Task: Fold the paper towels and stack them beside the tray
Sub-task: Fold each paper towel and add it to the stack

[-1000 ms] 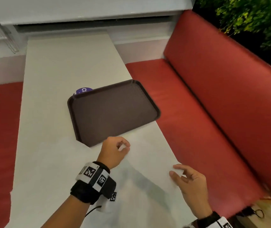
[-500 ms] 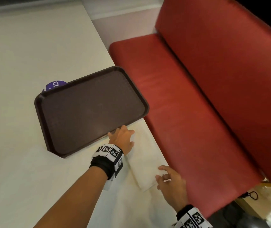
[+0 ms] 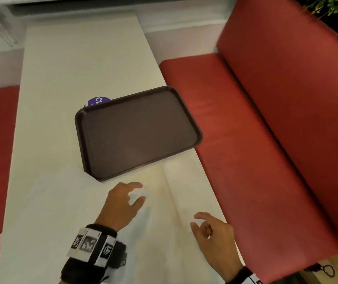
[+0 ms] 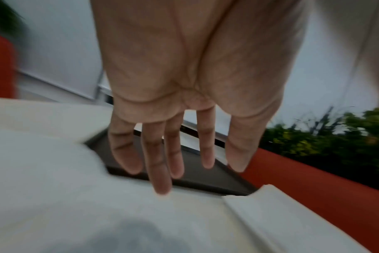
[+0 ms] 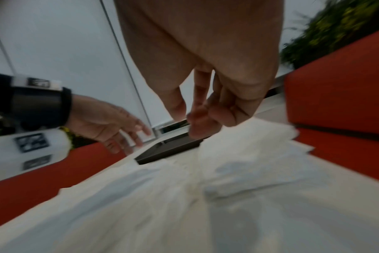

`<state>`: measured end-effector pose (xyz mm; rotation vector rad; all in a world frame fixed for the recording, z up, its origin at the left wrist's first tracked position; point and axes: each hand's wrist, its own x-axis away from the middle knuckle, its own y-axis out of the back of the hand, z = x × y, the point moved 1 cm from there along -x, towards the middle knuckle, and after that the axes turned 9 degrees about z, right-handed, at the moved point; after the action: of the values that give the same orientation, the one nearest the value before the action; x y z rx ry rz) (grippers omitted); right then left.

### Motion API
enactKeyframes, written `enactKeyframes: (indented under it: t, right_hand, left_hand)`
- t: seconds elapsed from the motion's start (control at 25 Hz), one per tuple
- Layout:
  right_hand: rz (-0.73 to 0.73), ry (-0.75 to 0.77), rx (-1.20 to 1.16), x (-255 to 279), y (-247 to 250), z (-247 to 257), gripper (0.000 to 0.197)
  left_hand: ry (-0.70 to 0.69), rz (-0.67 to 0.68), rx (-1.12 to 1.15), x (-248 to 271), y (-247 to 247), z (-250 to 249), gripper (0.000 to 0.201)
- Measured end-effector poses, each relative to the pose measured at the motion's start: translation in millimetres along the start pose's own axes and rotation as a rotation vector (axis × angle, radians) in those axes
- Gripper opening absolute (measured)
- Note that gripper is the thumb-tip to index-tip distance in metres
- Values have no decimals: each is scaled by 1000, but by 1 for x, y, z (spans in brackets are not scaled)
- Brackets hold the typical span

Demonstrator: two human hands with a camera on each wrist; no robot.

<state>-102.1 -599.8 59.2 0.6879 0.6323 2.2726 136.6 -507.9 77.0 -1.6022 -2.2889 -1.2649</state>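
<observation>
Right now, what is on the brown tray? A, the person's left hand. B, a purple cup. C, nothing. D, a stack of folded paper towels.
C: the tray shows only its bare dark surface; the folded towel lies on the table beside it, the left hand hovers short of its near edge, and the purple disc peeks out from behind its far rim.

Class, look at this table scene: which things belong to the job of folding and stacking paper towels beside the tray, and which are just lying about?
Part of the job:
- folded paper towel, flat by the tray
- unfolded paper towel
- brown tray
- left hand, open, holding nothing
- right hand, holding nothing

Just lying about:
- purple disc behind the tray
- red bench
- plants
</observation>
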Motion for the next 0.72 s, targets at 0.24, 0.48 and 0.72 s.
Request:
enactKeyframes:
  t: [0.24,0.48,0.72]
  right_hand:
    - [418,44,282,-27,-101,46,76]
    - [495,-74,565,-45,-149,70,77]
    - [386,-50,622,-61,-150,90,96]
  left_hand:
    - [485,-10,165,163,9,128,24]
    - [653,116,502,258,-3,206,25]
    - [880,22,1073,275,-4,235,10]
